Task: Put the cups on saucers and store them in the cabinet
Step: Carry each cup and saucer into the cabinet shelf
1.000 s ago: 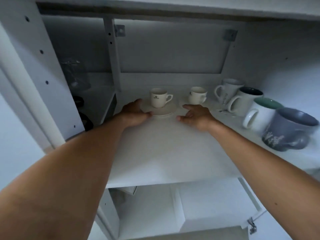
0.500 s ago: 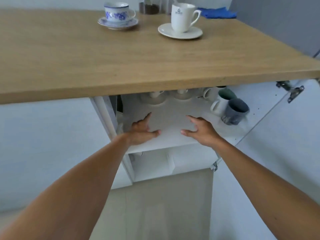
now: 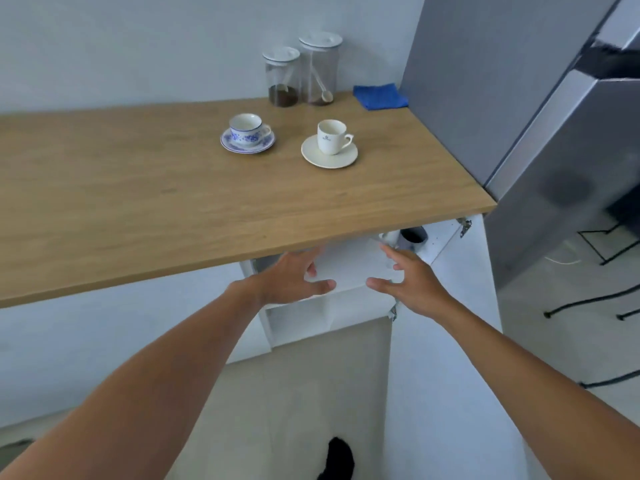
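Note:
On the wooden countertop (image 3: 138, 188) a blue-patterned cup (image 3: 246, 129) stands on its matching saucer (image 3: 248, 144). To its right a white cup (image 3: 331, 136) stands on a white saucer (image 3: 329, 157). Below the counter the white cabinet shelf (image 3: 346, 268) shows, with a grey mug (image 3: 412, 235) at its right end. My left hand (image 3: 294, 277) and my right hand (image 3: 412, 282) hover empty at the shelf's front edge, fingers apart. The cups stored deeper in the cabinet are hidden by the countertop.
Two clear lidded jars (image 3: 301, 72) with spoons stand at the back of the counter, beside a folded blue cloth (image 3: 380, 95). A tall grey refrigerator (image 3: 519, 133) stands at the right. The cabinet door (image 3: 446, 341) hangs open below my right arm.
The view has risen from inside the cabinet to above the countertop. Both hands have drawn back from the stored cups and saucers to the shelf's front edge, empty.

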Available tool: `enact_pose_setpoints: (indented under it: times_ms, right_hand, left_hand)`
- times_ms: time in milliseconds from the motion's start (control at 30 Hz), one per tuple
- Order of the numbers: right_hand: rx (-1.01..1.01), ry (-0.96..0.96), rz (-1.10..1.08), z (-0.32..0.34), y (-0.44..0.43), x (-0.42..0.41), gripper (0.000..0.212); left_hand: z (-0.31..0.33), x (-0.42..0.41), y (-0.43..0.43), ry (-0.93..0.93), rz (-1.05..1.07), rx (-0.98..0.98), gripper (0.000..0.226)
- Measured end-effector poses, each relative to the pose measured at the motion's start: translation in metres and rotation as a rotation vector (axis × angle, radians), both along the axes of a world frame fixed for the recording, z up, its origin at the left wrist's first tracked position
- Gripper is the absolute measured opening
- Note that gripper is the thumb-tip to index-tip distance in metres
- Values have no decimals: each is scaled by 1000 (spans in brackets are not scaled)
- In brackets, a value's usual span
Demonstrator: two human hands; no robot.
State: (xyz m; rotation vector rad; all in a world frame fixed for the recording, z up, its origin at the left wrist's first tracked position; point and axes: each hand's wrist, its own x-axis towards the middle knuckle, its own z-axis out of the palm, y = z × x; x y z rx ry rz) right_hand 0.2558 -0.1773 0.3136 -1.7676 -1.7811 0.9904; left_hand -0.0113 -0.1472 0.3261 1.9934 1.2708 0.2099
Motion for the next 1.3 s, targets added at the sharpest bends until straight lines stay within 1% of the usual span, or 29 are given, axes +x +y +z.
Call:
enact_pose_setpoints:
  times_ms: [67, 133, 300, 533, 700, 767, 933, 1033, 1133, 1167, 1300]
  right_hand:
    - [24, -11, 10, 24, 10, 3, 87]
    - [44, -20, 19, 39, 24, 5, 90]
    - [63, -32, 35, 55, 90, 15, 94]
    - [18, -31, 71, 50, 211, 27, 93]
    - [-30, -100, 130, 36, 289, 28, 93]
    - [-44, -125, 155, 28, 312, 27, 94]
    - [-57, -154, 176, 15, 354, 23, 97]
    - [-11, -129, 210, 15, 366, 20, 89]
    - [31, -111, 262, 16, 376, 14, 65]
    - [30, -108, 271, 15, 379, 12, 62]
    - [9, -88, 235, 16, 387, 4, 62]
  left_hand:
    - [26, 3, 14, -11, 24, 62, 86]
    - [40, 5, 29, -4, 53, 124, 85]
    - [53, 8, 84, 34, 142, 254, 85]
    - [36, 17, 186, 47, 281, 244, 84]
    - [18, 17, 246, 118, 339, 210, 83]
    - [10, 14, 265, 159, 345, 204, 84]
    - [-4, 16, 301, 194, 350, 188, 86]
    - [-11, 21, 313, 184, 390, 201, 83]
    - [-14, 24, 321, 133, 422, 208, 77]
    - [-14, 26, 323, 123, 426, 205, 77]
    - [-17, 32, 331, 120, 433, 172, 81]
